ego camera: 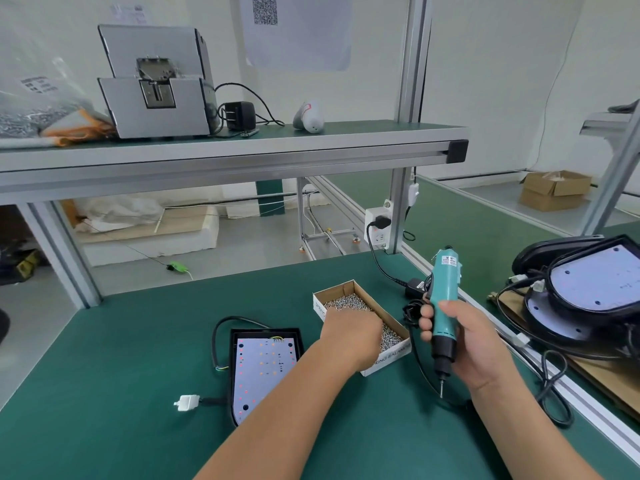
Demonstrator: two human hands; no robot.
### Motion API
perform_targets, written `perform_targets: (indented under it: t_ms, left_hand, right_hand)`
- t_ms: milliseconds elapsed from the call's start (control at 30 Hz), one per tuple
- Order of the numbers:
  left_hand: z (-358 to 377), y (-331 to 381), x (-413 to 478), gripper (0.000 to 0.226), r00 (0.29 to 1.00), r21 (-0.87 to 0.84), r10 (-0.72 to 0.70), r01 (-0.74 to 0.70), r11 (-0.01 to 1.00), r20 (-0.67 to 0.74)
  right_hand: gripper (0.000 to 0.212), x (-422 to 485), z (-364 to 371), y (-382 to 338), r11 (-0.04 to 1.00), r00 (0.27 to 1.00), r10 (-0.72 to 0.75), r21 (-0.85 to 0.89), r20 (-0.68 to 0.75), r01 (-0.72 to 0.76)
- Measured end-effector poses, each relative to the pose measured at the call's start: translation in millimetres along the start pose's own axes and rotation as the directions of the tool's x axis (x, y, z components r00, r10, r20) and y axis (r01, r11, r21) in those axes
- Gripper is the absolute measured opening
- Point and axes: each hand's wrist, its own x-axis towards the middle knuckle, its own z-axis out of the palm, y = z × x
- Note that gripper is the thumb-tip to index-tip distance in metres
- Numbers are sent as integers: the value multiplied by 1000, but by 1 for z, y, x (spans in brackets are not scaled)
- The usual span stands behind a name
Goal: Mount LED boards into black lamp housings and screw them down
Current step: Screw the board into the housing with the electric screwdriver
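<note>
A black lamp housing lies on the green table with a white LED board seated in it, partly hidden by my left forearm. My left hand reaches into a small cardboard box full of silver screws; its fingertips are buried among them, so I cannot tell what they hold. My right hand grips a teal electric screwdriver upright, bit pointing down just above the table, right of the box.
Several finished black lamp housings with white boards are stacked at the right beyond the aluminium rail. The housing's white connector and black cable lie at its left. The screwdriver's black cord loops across the table's right side. A shelf overhangs the back.
</note>
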Motion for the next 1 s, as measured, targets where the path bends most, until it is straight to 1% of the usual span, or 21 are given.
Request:
perform_targets:
  t_ms: [200, 300, 367, 433, 500, 633, 700, 800, 867, 933, 1000]
  left_hand:
    - [-4, 1, 1, 23, 1000, -49, 6, -6, 999, 15]
    - [-5, 2, 0, 22, 999, 6, 22, -22, 1000, 33]
    - [-5, 3, -1, 30, 998, 54, 37, -40, 998, 47]
    - [-6, 4, -2, 35, 998, 66, 49, -52, 996, 50]
    - [-6, 4, -1, 33, 997, 69, 47, -51, 996, 54]
    - [-5, 1, 4, 27, 999, 5, 44, -44, 999, 32]
    - [-6, 0, 5, 22, 998, -30, 38, -36, 999, 43]
    - [-7, 1, 6, 26, 997, -45, 27, -24, 999, 66]
    - [-7, 2, 5, 21, 997, -1, 41, -41, 999, 65]
    - [-7, 2, 3, 29, 997, 49, 50, -53, 997, 63]
    - [-8, 2, 2, 32, 995, 51, 72, -75, 996, 62]
  right_hand:
    - [22, 0, 0, 0, 1000, 1000, 3, -25, -12, -3]
    - [22, 0, 0, 0, 999, 1000, 2, -36, -18, -3]
    - [23, 0, 1, 0, 999, 1000, 2, -38, -20, -3]
    - [23, 0, 1, -1, 999, 1000, -1, -37, -22, 0]
    - [24, -1, 2, -2, 999, 1000, -2, -36, -25, 1]
    - [22, -2, 4, -2, 1000, 1000, -4, -28, -21, 3]
    - [22, -3, 4, -3, 1000, 1000, -4, -31, -21, 3]
    - [22, -3, 5, -3, 999, 1000, -5, -35, -22, 4]
    - [23, -3, 5, -3, 999, 1000, -8, -38, -24, 7]
    - [23, -3, 5, -3, 999, 1000, -8, -37, -24, 8]
    - [23, -3, 5, -3, 999, 1000, -9, -37, -20, 8]
